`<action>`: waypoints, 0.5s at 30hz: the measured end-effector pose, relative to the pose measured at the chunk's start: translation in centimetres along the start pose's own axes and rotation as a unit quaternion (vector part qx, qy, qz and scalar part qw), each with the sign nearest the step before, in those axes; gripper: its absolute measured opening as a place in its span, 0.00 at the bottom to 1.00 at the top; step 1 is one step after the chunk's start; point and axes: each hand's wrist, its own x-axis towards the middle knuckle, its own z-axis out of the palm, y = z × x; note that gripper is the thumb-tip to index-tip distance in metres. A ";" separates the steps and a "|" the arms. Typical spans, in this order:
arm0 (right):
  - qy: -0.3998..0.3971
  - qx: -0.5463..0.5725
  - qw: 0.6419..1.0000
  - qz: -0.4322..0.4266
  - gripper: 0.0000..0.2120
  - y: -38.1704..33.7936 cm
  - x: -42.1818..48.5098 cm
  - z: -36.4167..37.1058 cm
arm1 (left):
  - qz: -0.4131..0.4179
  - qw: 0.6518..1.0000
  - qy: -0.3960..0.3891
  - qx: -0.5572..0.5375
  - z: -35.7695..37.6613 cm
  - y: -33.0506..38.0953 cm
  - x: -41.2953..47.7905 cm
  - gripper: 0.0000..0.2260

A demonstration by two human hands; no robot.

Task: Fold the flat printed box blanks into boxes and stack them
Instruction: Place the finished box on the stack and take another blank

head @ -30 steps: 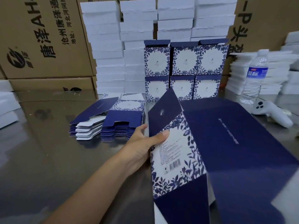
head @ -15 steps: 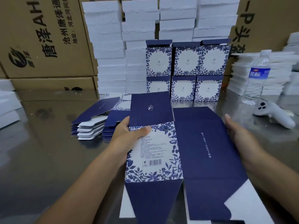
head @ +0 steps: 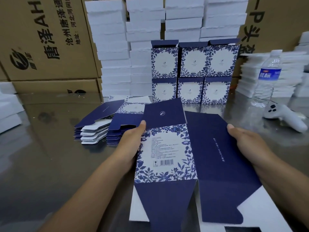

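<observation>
Your left grip (head: 132,144) pinches box blank (head: 167,151) at left edge, thumb on top; right grip (head: 247,143) holds right edge. Blank pile (head: 98,129) just left of it; folded boxes (head: 192,72) behind.

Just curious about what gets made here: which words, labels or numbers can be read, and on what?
"唐泽", "AH" (cut off): left carton
"沧州唐泽通", "地址:河北河间" (cut off): same carton
"-P头" (cut off): right carton
Label on the water bottle: blurred
Fine print and barcode digits on the box blank: too small
Logos on the folded boxes: too small
</observation>
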 end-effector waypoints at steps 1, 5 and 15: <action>0.006 0.003 1.000 -0.004 0.17 0.1 0.2 -0.1 | -0.010 1.000 0.013 0.015 0.1 0.0 0.1 0.17; 0.007 0.015 1.000 -0.006 0.17 0.4 0.4 -0.1 | 0.023 0.996 0.061 0.060 0.4 -0.1 -0.2 0.18; -0.033 -0.019 0.999 -0.029 0.18 0.6 0.1 0.8 | 0.071 0.988 0.120 0.071 -0.2 0.1 -0.3 0.13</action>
